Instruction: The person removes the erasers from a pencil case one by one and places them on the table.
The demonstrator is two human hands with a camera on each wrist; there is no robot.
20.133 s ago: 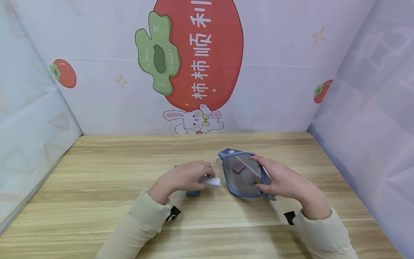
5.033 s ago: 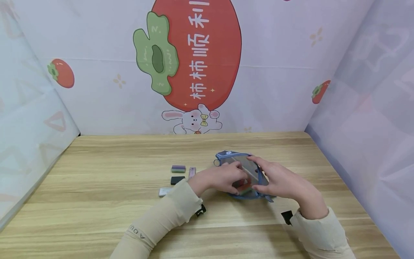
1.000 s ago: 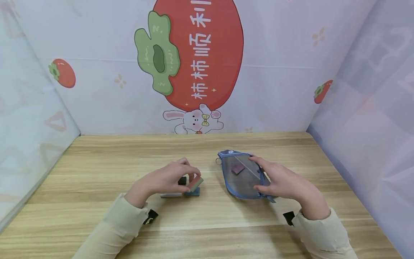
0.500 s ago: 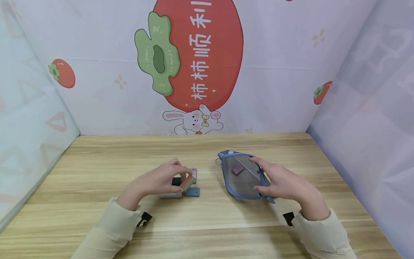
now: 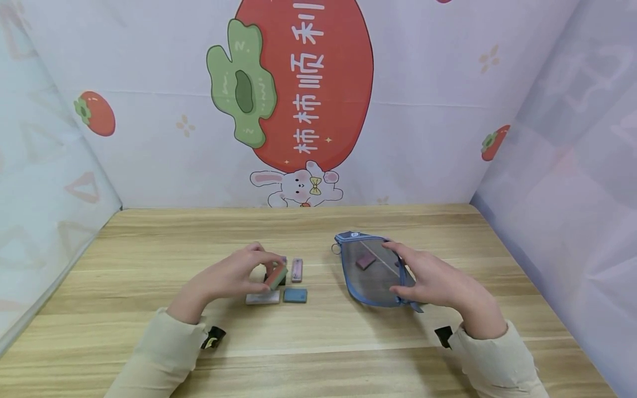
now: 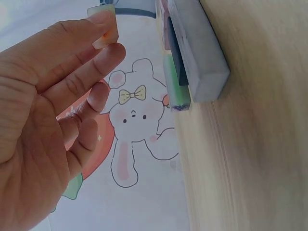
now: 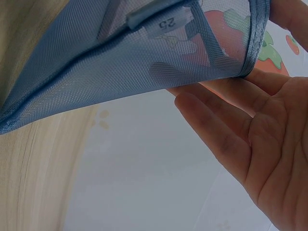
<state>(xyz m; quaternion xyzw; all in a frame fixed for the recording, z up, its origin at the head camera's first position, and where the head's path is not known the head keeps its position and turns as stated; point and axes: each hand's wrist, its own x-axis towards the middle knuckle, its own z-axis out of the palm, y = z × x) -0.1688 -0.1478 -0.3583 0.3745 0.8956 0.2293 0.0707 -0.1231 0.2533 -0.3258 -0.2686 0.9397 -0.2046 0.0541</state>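
Note:
Thumb and fingertips of my left hand (image 5: 226,277) pinch a red-and-green eraser (image 5: 276,278), raised above a small group of erasers on the table. In that group are a white eraser (image 5: 262,299), a blue one (image 5: 295,296), a pink-purple one (image 5: 297,270) and a partly covered black one (image 5: 282,280). A green-and-purple eraser (image 6: 176,86) shows in the left wrist view. At the right, my right hand (image 5: 435,279) holds a blue mesh zip pouch (image 5: 370,287) by its open end, thumb and fingers around the edge. A maroon eraser (image 5: 365,260) lies inside the pouch.
The wooden table (image 5: 323,365) meets a printed back sheet (image 5: 423,155) and side sheets at left and right. The pouch's metal ring (image 5: 336,249) sticks out at its far left corner. Black straps show at both cuffs.
The red-and-green eraser was reached inside the pouch, then carried left over the other erasers. Over the last second my left hand has shifted further left, uncovering the blue and pink-purple ones. My right hand stays put.

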